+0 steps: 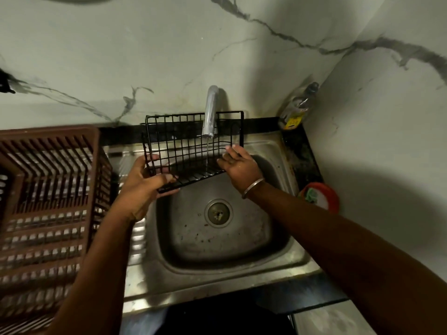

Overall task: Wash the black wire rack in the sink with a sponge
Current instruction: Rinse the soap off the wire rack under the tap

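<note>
Running tap point(210, 112) over sink point(244, 238), brown drainer point(48, 189) left, black wire rack point(179, 143) tilted, lengthwise left-right, left hand point(140, 187) gripping corner, right hand point(239, 166) flat against end.

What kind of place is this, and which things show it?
Most likely a home kitchen: a steel sink under a running tap, a brown dish drainer beside it, and a soap bottle in the corner.
</note>
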